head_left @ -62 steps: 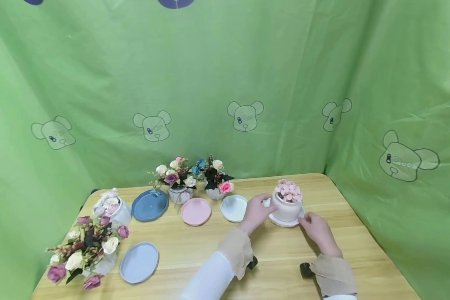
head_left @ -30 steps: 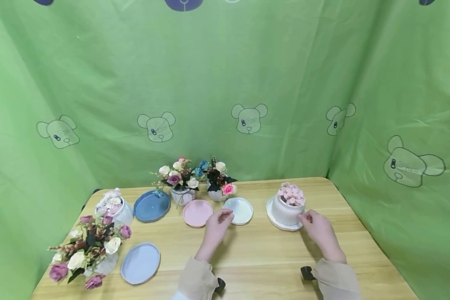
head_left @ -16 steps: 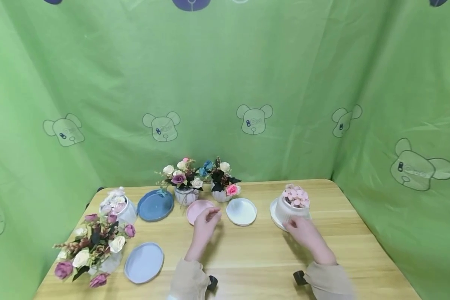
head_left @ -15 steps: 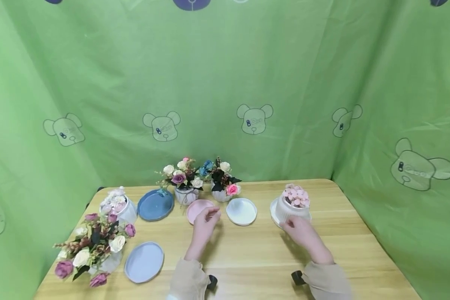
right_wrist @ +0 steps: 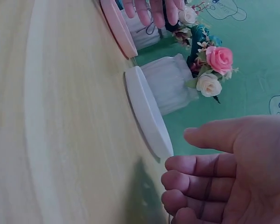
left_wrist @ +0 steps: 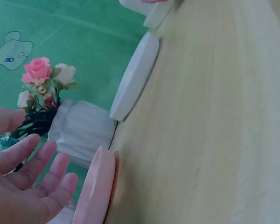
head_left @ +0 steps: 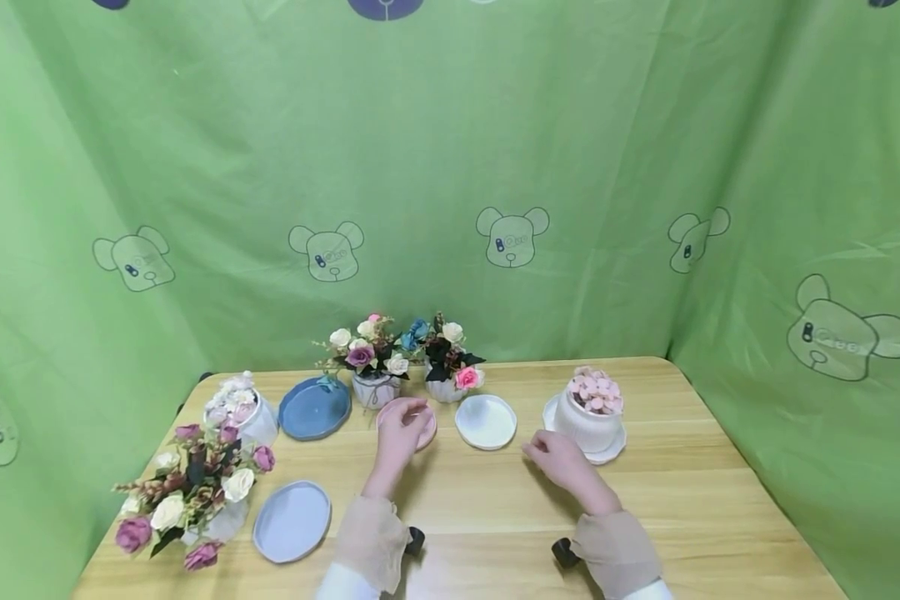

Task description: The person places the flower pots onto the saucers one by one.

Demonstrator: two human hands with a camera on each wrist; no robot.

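Note:
My left hand (head_left: pixel 399 442) hovers over the pink saucer (head_left: pixel 427 432), partly covering it in the head view. Nothing lies between its relaxed fingers, as the left wrist view shows. Just left of the white ribbed pot (head_left: pixel 587 429) is my right hand (head_left: pixel 566 465), holding nothing, its fingers loosely bent in the right wrist view. That pot carries pink flowers (head_left: pixel 596 390) and stands upright on a white scalloped saucer (head_left: pixel 606 454). Between the hands lies a bare white saucer (head_left: pixel 486 422). Behind it stands a white pot (right_wrist: pixel 165 84) with a pink rose and other flowers.
A twine-tied pot (head_left: pixel 375 389) of flowers stands behind the pink saucer. A blue saucer (head_left: pixel 315 408), a white pot (head_left: pixel 258 423) with pale flowers, a purple-and-white rose arrangement (head_left: pixel 195 492) and a grey-blue saucer (head_left: pixel 292 521) occupy the left. Green curtains enclose the wooden table (head_left: pixel 487 525).
My left hand has left the pink-flowered pot and travelled left to the pink saucer. My right hand has come away from that pot's saucer and shifted left. The pot stays on its saucer.

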